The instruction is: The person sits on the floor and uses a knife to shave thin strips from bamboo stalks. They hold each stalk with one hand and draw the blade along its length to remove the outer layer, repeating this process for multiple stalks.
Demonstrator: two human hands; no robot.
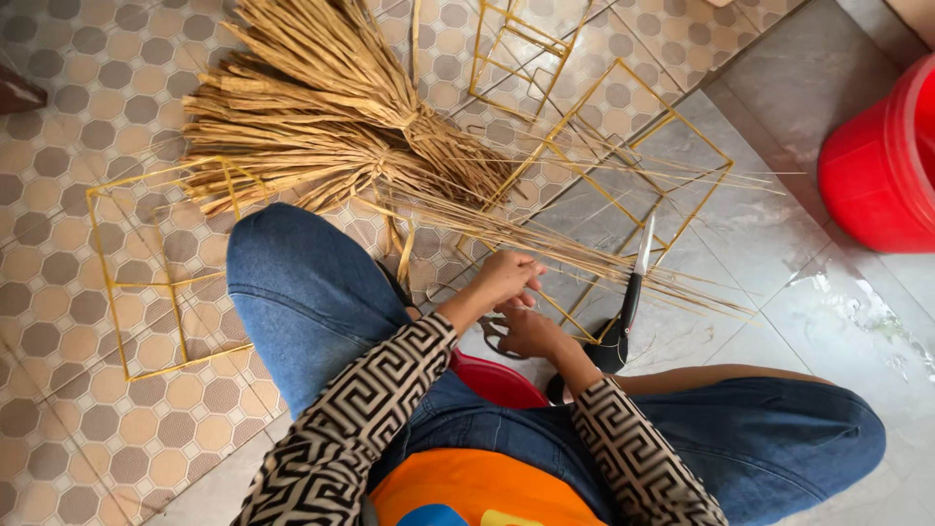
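My left hand (506, 276) is closed on thin straw strands (584, 255) that fan out to the right over the floor. My right hand (528, 331) sits just below it, fingers curled near the same strands and a yellow wire frame (623, 146); what it grips is hidden. A big tied bundle of dry straw (321, 107) lies above my left knee. A knife with a black handle (631, 297) rests on the floor right of my hands.
More yellow wire frames lie at the left (146, 282) and top (516, 49). A red bucket (881, 161) stands at the right edge. I sit on a low red stool (497, 382), jeans-clad knees spread, on tiled floor.
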